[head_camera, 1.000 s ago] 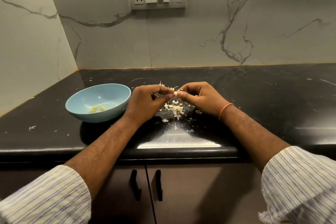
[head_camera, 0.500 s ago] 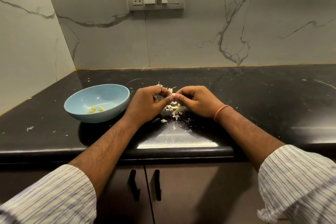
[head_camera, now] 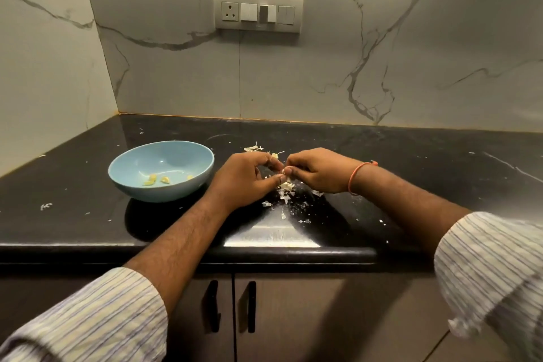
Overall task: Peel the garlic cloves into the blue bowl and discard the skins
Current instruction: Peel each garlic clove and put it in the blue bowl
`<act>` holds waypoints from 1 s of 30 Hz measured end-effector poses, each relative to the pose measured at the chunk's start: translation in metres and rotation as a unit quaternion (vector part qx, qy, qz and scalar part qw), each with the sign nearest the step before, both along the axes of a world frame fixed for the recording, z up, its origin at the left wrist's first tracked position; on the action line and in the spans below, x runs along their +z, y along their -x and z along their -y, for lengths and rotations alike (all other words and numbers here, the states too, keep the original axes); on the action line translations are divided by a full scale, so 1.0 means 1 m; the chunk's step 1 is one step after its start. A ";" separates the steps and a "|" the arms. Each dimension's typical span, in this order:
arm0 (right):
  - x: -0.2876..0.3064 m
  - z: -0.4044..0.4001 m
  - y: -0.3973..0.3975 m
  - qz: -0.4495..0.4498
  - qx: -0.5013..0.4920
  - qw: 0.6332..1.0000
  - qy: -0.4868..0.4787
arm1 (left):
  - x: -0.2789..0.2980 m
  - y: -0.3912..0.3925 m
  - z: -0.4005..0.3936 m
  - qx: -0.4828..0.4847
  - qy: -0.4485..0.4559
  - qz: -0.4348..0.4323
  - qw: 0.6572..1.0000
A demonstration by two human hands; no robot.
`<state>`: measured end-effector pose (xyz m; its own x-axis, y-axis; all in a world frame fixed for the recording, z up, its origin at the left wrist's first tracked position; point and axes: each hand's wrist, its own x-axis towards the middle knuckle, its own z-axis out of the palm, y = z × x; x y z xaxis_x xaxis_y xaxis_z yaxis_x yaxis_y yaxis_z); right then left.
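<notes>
Grey-white marble-look wall panels [head_camera: 323,67] with dark veins, meeting in a corner up and left of the fingers. Beige switch plate with one socket [head_camera: 258,12] straight above them. Glossy black stone countertop [head_camera: 411,156] beneath, catching a pale glare nearer the edge. Dark brown cabinet doors with black handles [head_camera: 232,306] below.

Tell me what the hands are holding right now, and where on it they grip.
Both the left hand and right hand pinch one small garlic clove between their fingertips, one from each side; the exact grip spots are too small to tell.
</notes>
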<state>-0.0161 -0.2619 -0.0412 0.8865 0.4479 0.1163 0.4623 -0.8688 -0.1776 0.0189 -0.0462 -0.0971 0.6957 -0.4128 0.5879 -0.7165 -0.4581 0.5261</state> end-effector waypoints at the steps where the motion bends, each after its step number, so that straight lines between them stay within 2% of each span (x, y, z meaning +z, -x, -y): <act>1: 0.007 0.000 0.001 0.010 0.003 0.999 0.050 | 0.000 0.000 0.000 -0.002 0.009 -0.008 1.000; 3: 0.026 0.002 0.001 0.055 0.004 0.990 0.128 | 0.001 0.000 -0.001 -0.005 0.022 -0.002 1.000; 6: 0.041 0.005 -0.001 0.133 0.015 0.977 0.168 | 0.004 0.000 -0.002 0.008 0.017 0.024 1.000; 10: 0.019 -0.010 0.005 0.067 0.024 0.951 0.300 | 0.004 0.001 -0.003 0.020 0.029 0.046 0.998; 14: 0.033 -0.003 -0.002 0.140 0.008 0.949 0.281 | 0.003 0.000 -0.003 0.030 0.032 0.047 0.998; 17: 0.020 -0.008 0.001 0.084 0.024 0.934 0.346 | 0.002 -0.001 -0.002 0.030 0.026 0.043 0.998; 20: 0.025 -0.003 -0.001 0.099 -0.006 0.961 0.257 | 0.001 -0.002 -0.002 0.021 0.016 0.035 0.999; 22: 0.025 0.002 -0.004 0.099 -0.027 0.986 0.135 | 0.000 -0.002 -0.002 0.010 0.013 0.029 0.999; 24: 0.016 0.000 -0.002 0.062 -0.027 0.998 0.009 | 0.001 -0.002 -0.003 -0.005 0.020 0.026 0.999; 28: -0.011 -0.004 0.001 0.026 -0.017 0.985 -0.169 | 0.004 -0.002 -0.004 -0.019 0.054 0.014 0.998; 30: -0.020 -0.003 -0.002 0.025 -0.010 0.974 -0.224 | 0.005 -0.001 -0.004 -0.020 0.064 0.003 0.998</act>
